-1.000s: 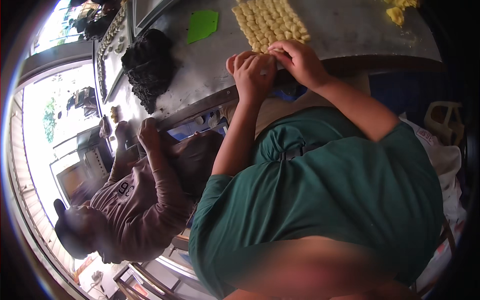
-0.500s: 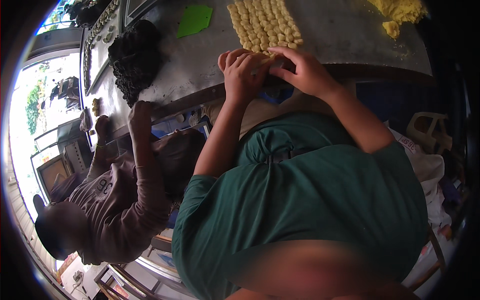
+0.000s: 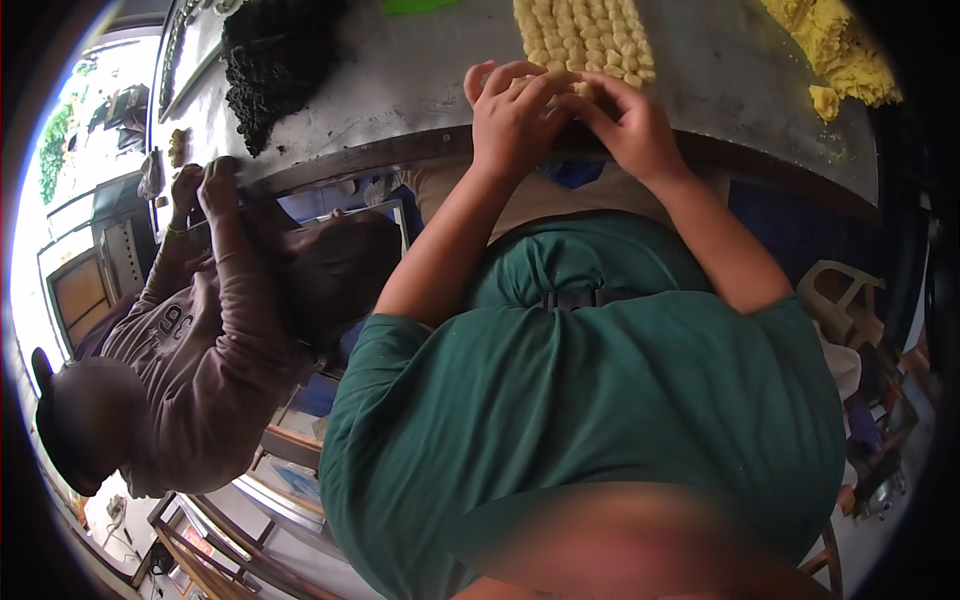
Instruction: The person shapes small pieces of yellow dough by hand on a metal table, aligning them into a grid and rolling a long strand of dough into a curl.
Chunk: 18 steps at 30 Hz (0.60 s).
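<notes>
My left hand (image 3: 512,112) and my right hand (image 3: 628,122) meet at the near edge of a grey metal table (image 3: 420,80). Their fingertips pinch a small pale yellow dough piece (image 3: 572,88) between them. Just beyond my fingers lie several rows of small yellow dough pieces (image 3: 583,38). A heap of loose yellow dough (image 3: 832,50) sits at the table's far right.
A pile of black stuff (image 3: 272,62) lies on the table's left part, with a green sheet (image 3: 415,6) beyond. A co-worker in a mauve long-sleeved top (image 3: 190,350) works with both hands at the table's left edge. A pale plastic chair (image 3: 838,290) stands at my right.
The view has tilted down and the table slid upward in the picture. My two hands stay together on the dough piece at the table's edge.
</notes>
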Tool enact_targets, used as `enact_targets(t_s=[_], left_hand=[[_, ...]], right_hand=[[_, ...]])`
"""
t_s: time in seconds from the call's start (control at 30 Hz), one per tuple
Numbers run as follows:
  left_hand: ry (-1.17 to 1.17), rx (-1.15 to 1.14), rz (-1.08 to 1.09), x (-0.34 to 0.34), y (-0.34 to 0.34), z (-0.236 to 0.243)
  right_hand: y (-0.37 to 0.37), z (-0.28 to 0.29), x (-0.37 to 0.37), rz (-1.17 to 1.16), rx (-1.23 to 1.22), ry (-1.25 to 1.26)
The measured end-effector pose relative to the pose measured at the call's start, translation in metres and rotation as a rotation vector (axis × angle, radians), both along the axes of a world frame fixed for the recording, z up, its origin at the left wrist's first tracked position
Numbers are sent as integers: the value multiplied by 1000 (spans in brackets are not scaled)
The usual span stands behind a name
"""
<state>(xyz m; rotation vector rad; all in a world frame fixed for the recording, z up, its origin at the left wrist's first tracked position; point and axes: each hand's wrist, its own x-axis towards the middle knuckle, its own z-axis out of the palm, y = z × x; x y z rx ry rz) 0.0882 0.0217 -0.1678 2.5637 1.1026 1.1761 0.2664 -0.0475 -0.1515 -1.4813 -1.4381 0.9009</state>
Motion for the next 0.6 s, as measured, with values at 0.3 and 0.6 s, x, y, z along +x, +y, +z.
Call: enact_targets(t_s=[0.3, 0.6], left_hand=[[38, -66, -4, 8, -6, 12], [11, -2, -62, 7, -4, 12]], right_hand=[[3, -8, -1, -86, 148, 188], [4, -6, -5, -95, 331, -24]])
